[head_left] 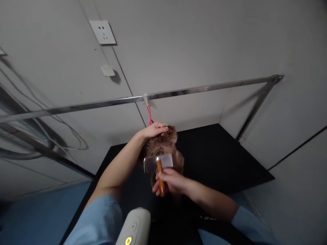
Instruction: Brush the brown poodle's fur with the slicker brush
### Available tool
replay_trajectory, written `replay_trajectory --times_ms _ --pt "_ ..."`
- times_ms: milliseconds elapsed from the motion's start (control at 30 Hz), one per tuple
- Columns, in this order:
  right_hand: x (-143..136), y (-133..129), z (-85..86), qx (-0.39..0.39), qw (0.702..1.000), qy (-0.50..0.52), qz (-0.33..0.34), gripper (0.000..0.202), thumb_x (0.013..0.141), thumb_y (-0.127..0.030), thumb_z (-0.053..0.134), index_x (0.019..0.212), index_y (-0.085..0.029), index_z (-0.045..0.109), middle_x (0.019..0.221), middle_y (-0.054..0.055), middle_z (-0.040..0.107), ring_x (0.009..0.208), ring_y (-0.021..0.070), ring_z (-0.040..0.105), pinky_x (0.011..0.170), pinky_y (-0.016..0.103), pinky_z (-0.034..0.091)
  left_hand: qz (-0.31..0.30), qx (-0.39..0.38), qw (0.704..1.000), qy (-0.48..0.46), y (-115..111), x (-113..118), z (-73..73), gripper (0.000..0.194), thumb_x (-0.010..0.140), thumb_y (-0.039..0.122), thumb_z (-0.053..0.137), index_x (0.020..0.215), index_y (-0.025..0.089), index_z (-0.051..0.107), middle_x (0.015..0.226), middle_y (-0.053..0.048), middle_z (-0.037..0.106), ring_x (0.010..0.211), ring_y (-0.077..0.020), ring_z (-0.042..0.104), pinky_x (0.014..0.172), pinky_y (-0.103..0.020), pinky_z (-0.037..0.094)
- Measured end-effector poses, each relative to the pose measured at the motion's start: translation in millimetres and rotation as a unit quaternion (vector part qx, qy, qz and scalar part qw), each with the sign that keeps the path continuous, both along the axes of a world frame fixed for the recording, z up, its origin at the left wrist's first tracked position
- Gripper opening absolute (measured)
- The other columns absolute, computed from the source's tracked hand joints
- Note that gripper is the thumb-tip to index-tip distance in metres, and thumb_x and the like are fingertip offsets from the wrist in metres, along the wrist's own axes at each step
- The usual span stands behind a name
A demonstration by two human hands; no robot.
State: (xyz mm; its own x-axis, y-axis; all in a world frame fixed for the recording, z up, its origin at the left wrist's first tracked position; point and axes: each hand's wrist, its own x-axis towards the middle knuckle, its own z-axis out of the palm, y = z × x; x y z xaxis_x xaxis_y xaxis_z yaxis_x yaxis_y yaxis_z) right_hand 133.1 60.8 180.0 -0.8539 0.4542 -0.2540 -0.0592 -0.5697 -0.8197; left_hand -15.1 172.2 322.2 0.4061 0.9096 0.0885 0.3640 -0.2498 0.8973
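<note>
A brown curly-furred animal (163, 144) stands on the black table (204, 153), seen from above. My left hand (155, 130) lies at the top of its fur, fingers bent with the thumb pressed against them on a tuft. In my right hand (170, 180) is a slicker brush (160, 166) with an orange handle and a wide metal head, held over the lower part of the fur. Whether the brush touches the fur cannot be made out.
A metal bar (184, 92) crosses beyond the table, with a pink cord (150, 115) hanging from it. A white device (136, 226) with a yellow light is at the bottom edge. Cables and a grey hose (22, 154) are at left.
</note>
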Motion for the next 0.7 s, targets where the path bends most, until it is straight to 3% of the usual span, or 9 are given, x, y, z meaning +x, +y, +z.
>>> replay_trajectory --times_ms 100,233,300,400,467,500,600,700 --pt "-0.6 4.4 1.3 0.047 0.995 0.0 -0.088 0.025 0.091 -0.041 0.051 0.09 -0.018 0.041 0.068 0.001 0.067 0.055 0.0123 0.063 0.055 0.022 0.045 -0.016 -0.003 0.999 0.037 1.7 -0.8 -0.9 0.037 0.074 0.039 0.065 0.049 0.013 0.057 0.054 -0.003 0.056 0.049 -0.0081 0.046 0.047 -0.02 0.035" --pt "0.1 -3.0 -5.5 -0.01 0.998 -0.057 0.032 0.031 0.089 -0.048 0.049 0.089 -0.018 0.042 0.058 0.001 0.064 0.045 0.0131 0.059 0.046 0.022 0.042 0.003 -0.025 0.996 0.083 2.1 -2.4 -0.8 0.042 0.078 0.045 0.059 0.053 0.013 0.057 0.043 0.001 0.044 0.039 -0.0053 0.033 0.04 -0.02 0.024" --pt "1.5 -0.2 0.1 0.01 0.999 -0.023 0.036 0.034 0.087 -0.05 0.052 0.089 -0.018 0.042 0.06 0.002 0.065 0.047 0.0131 0.06 0.047 0.022 0.042 0.01 -0.032 0.996 0.079 1.2 -4.7 0.5 0.042 0.078 0.047 0.059 0.053 0.013 0.055 0.041 0.002 0.041 0.038 -0.0049 0.031 0.039 -0.02 0.021" --pt "1.6 15.1 12.6 0.088 0.994 -0.01 -0.066 0.034 0.085 -0.049 0.056 0.086 -0.019 0.041 0.06 0.0 0.065 0.048 0.0113 0.059 0.049 0.021 0.043 -0.015 -0.026 0.999 0.022 1.6 -12.0 0.2 0.034 0.07 0.042 0.069 0.06 0.012 0.056 0.051 0.002 0.049 0.045 -0.0058 0.04 0.044 -0.019 0.03" --pt "-0.4 18.8 9.8 0.105 0.989 -0.04 -0.097 0.032 0.086 -0.048 0.055 0.083 -0.019 0.04 0.057 -0.002 0.063 0.045 0.0104 0.058 0.048 0.02 0.041 -0.037 -0.027 0.999 -0.012 5.1 -18.4 -3.8 0.033 0.061 0.034 0.077 0.077 0.013 0.058 0.064 0.001 0.057 0.054 -0.0079 0.049 0.051 -0.018 0.038" --pt "-1.6 15.3 3.5 0.099 0.989 -0.053 -0.093 0.031 0.087 -0.046 0.053 0.084 -0.019 0.04 0.056 -0.002 0.063 0.044 0.0102 0.057 0.047 0.02 0.04 -0.047 -0.029 0.998 -0.016 8.2 -21.3 -6.9 0.041 0.057 0.03 0.08 0.088 0.014 0.058 0.072 0.0 0.06 0.06 -0.0095 0.054 0.055 -0.019 0.042" --pt "-4.2 -13.4 -23.6 0.039 0.995 -0.088 -0.028 0.021 0.091 -0.038 0.044 0.087 -0.018 0.042 0.054 -0.002 0.062 0.04 0.0109 0.055 0.046 0.02 0.039 -0.082 -0.045 0.995 0.031 21.1 -25.7 -17.9 0.062 0.052 0.025 0.083 0.107 0.015 0.057 0.093 -0.005 0.066 0.08 -0.0153 0.061 0.072 -0.024 0.048" --pt "-3.7 -40.1 -33.6 0.001 0.99 -0.109 0.087 0.018 0.092 -0.032 0.041 0.086 -0.015 0.044 0.051 -0.001 0.061 0.038 0.0113 0.054 0.047 0.021 0.039 -0.097 -0.107 0.986 0.084 32.4 -23.3 -25.2 0.05 0.057 0.032 0.08 0.1 0.012 0.061 0.096 -0.008 0.068 0.087 -0.0192 0.063 0.081 -0.028 0.047"
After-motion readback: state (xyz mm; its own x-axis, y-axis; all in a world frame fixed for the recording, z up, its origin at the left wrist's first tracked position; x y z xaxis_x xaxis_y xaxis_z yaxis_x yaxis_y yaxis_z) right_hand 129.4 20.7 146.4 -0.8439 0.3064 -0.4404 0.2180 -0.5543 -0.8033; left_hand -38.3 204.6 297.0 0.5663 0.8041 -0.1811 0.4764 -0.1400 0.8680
